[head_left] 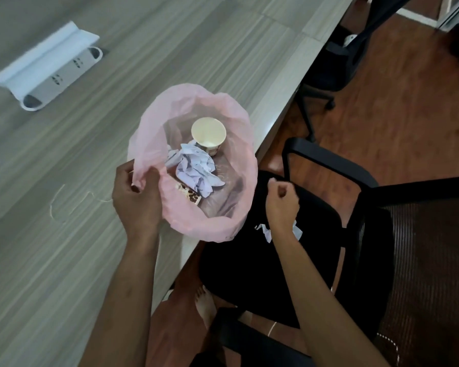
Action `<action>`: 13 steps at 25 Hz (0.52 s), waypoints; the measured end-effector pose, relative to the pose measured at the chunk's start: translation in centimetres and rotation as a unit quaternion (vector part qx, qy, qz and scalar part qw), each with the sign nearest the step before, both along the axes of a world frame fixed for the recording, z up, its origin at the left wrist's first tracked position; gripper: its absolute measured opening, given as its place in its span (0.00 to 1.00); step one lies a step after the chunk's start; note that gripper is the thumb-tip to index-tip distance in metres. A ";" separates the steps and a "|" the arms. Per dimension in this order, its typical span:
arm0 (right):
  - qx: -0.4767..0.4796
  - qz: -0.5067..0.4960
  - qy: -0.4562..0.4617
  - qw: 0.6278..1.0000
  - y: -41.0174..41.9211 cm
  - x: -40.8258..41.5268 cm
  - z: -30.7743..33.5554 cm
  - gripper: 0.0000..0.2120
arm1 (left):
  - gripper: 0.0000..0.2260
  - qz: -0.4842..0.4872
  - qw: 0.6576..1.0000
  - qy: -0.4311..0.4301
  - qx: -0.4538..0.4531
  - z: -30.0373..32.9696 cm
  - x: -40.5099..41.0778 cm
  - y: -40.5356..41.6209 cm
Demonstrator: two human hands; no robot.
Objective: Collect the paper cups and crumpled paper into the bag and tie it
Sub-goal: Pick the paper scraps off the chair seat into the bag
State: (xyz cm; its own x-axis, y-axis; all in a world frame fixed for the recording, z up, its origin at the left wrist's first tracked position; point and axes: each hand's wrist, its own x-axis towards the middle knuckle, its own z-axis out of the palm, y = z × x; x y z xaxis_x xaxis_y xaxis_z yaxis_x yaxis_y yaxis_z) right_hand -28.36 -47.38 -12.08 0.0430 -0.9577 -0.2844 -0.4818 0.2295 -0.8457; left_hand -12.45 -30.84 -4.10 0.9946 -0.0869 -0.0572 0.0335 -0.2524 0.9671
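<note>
Hands (137, 197) flanking pink bag (196, 229)

A grey wood-grain table (90, 260) carries an open white socket box (45, 67) set into its top. A thin pale string (61, 205) lies loose near the edge, and the pink bag (154, 128) stands at the table's rim.

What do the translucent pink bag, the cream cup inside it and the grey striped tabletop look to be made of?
Translucent pink bag: thin plastic film; contents show through, rim crinkles. Cream cup: probably paper, matte with a rolled lip. Grey striped tabletop: likely wood-grain laminate with a smooth, slightly glossy finish; solid wood can't be excluded.
</note>
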 end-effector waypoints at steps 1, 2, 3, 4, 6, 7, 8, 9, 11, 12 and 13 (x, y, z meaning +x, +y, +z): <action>0.044 0.031 0.046 0.997 -0.2 -0.6 -2.5 0.09 | 0.08 -0.004 1.000 -0.003 -0.006 0.0 -0.2 -0.3; 0.080 0.077 0.093 0.989 -0.2 -1.1 -5.0 0.10 | 0.07 -0.007 1.000 -0.006 -0.012 -0.1 -0.3 -0.4; 0.110 0.128 0.141 0.976 -0.1 -1.7 -7.4 0.13 | 0.07 -0.010 1.000 -0.012 -0.017 -0.2 -0.3 -0.6; 0.136 0.175 0.186 0.957 0.0 -2.2 -9.6 0.17 | 0.07 -0.012 1.000 -0.017 -0.021 -0.3 -0.2 -0.7; 0.169 0.236 0.248 0.924 0.0 -3.2 -13.2 0.23 | 0.09 -0.010 0.999 -0.022 -0.025 -0.6 0.1 -0.8; 0.180 0.248 0.261 0.915 0.0 -3.5 -14.6 0.25 | 0.08 -0.009 0.999 -0.023 -0.026 -0.8 0.2 -0.7; 0.191 0.254 0.268 0.910 0.0 -3.7 -15.9 0.26 | 0.08 -0.009 0.999 -0.026 -0.027 -1.0 0.2 -0.6; 0.200 0.261 0.270 0.905 0.0 -3.9 -17.0 0.27 | 0.07 -0.011 0.999 -0.028 -0.028 -1.3 0.2 -0.4; 0.209 0.279 0.271 0.897 0.3 -4.3 -18.6 0.27 | 0.06 -0.011 0.999 -0.030 -0.032 -1.3 0.1 0.0; 0.205 0.286 0.273 0.895 0.5 -4.5 -19.5 0.26 | 0.06 -0.013 0.999 -0.031 -0.034 -1.6 0.2 0.1; 0.193 0.291 0.280 0.894 0.7 -4.6 -20.1 0.25 | 0.05 -0.015 0.999 -0.031 -0.036 -1.8 0.3 0.2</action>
